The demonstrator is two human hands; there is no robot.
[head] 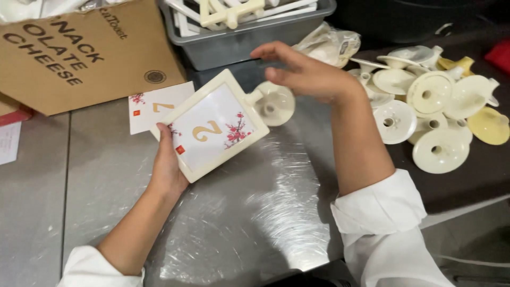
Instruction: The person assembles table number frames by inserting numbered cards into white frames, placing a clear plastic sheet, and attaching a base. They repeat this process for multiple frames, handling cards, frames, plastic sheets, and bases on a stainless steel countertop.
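Where the two white sleeves (pixel 382 212) enter from the bottom edge, both forearms reach up over a scratched steel table (pixel 249 212). Left hand (pixel 169 165): fingers wrapped around the lower left edge of a cream-coloured rectangular sign frame (pixel 210 126), gripping it from beneath, with the thumb lying along the frame's rim. Frame: held tilted just above the table near the middle of the view; it encloses a white card bearing one gold numeral, a spray of pink blossom at the right and a small red square at the lower left. A short stem at the frame's upper right corner meets a round cream base (pixel 274 103) that rests on the table. Right hand (pixel 303 72): open and relaxed, fingers loosely extended, hovering above that base and grasping nothing. Just beyond the frame's left corner, a loose white card (pixel 154 106) of the same design lies flat on the table, partly covered by the frame. Right of the forearm, a heap of round cream bases (pixel 430 111) with centre holes sits on a dark surface (pixel 478 180), with a few pale yellow ones at its far edge. Far left: a brown cardboard box (pixel 79 53) printed with dark lettering and a round mark. Far centre: a grey plastic bin (pixel 244 37) holding more cream frames, with a crumpled clear plastic bag (pixel 329 45) just beside it.
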